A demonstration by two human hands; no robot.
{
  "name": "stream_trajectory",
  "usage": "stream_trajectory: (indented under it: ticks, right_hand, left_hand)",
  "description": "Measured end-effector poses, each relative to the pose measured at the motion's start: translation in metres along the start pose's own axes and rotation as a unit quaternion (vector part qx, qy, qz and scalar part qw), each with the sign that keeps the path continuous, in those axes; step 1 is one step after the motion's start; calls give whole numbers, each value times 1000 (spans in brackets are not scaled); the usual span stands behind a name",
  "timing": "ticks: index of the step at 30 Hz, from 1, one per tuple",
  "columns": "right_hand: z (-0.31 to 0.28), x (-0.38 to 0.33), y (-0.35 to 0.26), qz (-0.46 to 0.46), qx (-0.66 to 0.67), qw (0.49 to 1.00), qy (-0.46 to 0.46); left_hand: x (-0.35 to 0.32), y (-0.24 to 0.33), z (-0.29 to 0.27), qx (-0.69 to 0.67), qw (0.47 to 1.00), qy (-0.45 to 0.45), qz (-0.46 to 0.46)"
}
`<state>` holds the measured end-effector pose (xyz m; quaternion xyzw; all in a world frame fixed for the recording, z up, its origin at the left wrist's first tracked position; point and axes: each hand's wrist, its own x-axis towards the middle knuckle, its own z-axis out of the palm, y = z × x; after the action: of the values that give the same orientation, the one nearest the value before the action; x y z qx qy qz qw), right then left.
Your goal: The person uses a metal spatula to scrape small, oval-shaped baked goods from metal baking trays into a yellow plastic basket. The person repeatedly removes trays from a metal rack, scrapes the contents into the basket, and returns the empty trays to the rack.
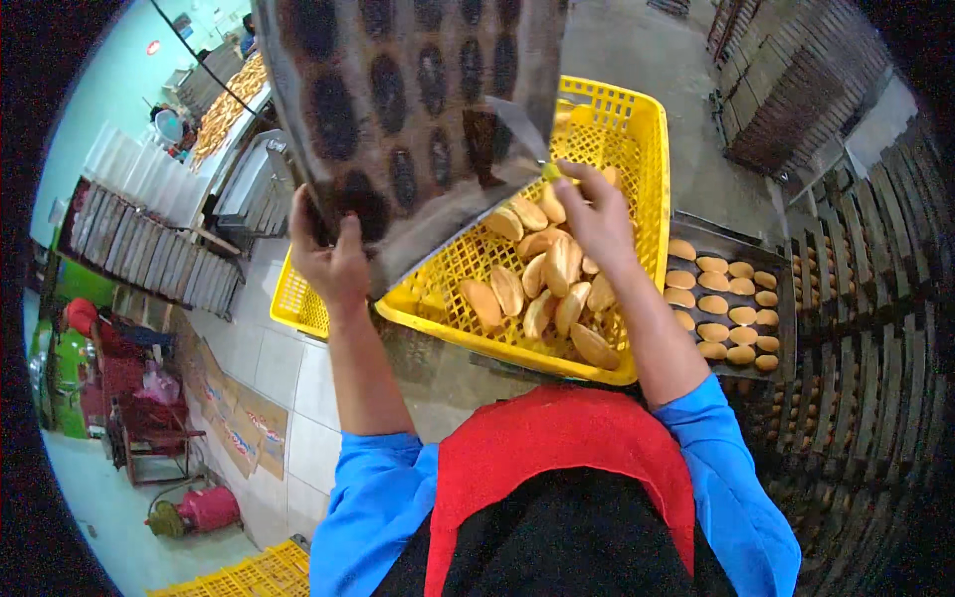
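Note:
My left hand (333, 259) grips the lower left corner of a large dark baking tray (413, 189), which is tilted up over a yellow plastic crate (652, 229). Dark oval marks cover the tray's surface, and no rolls lie on it. In my right hand (597, 219) is a scraper with a flat blade (519, 127) and a yellow-green handle; its fingers are closed round the handle. The blade lies against or just in front of the tray. Below, several golden oval bread rolls (562, 264) sit loosely in the crate.
At right, another tray (786, 298) holds rows of rolls beside tall dark racks (865, 328). A second yellow crate (298, 298) stands at left, near stacked trays (149, 239). Far left are a bread-covered table (229, 109), a person in red (85, 316) and a pink gas cylinder (211, 507).

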<state>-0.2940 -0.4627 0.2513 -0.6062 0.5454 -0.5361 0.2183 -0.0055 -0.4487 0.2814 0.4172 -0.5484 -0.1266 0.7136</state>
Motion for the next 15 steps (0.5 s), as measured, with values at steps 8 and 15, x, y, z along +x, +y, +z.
stream_trajectory:
  ticks: [8,15]
  right_hand:
    - [5,57,-8,-42,-23,998,-45]
    - [-32,51,-50,-36,-235,969,-72]
  left_hand:
    - [32,40,-2,233,935,-43,263]
    - [34,56,7,257,910,-61,321]
